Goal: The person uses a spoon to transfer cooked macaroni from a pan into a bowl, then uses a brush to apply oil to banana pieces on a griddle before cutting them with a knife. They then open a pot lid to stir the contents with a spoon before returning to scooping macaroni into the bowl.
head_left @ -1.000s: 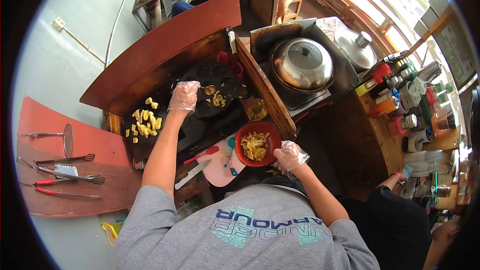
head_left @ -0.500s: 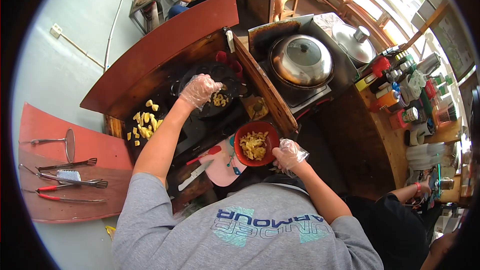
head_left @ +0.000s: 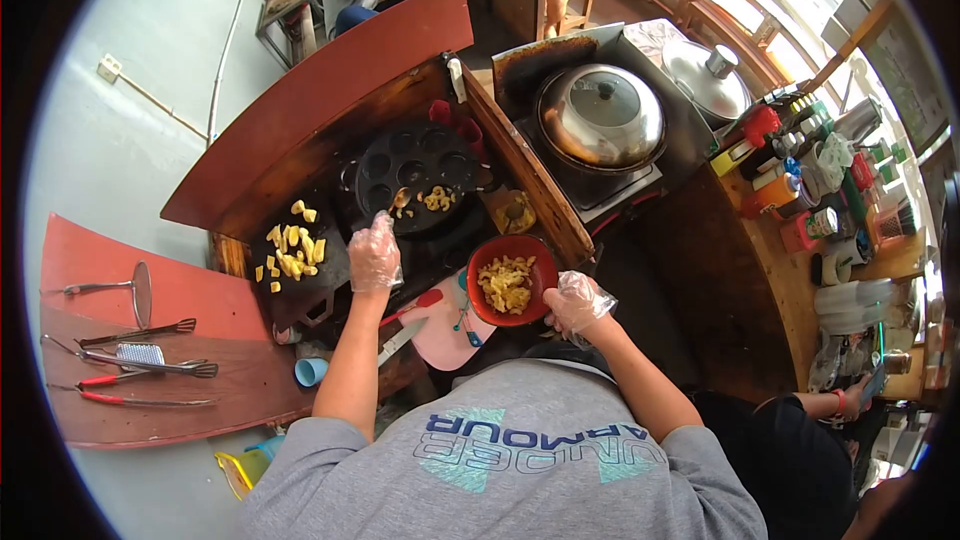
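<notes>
My left hand (head_left: 375, 254), in a clear plastic glove, is closed at the near-left edge of a black pan with round wells (head_left: 408, 145). It appears to grip a small brown spoon (head_left: 401, 199), whose bowl lies over a near well; the handle is mostly hidden. Curled pale-yellow food pieces (head_left: 437, 199) sit in the pan beside the spoon. My right hand (head_left: 579, 304), also gloved, grips the right rim of a red bowl (head_left: 541, 287). Inside that bowl is a heap of yellowish food pieces (head_left: 506, 285).
Yellow chunks (head_left: 294, 250) lie on a dark plate left of the pan. A knife (head_left: 400, 341) and pink board (head_left: 449, 340) are near my body. A lidded wok (head_left: 603, 125) stands right of the wooden partition (head_left: 530, 155). Another person's arm (head_left: 820, 404) shows at right.
My left hand has drawn back from over the pan toward my body, uncovering the wells and the spoon. My right hand still holds the red bowl in nearly the same place.
</notes>
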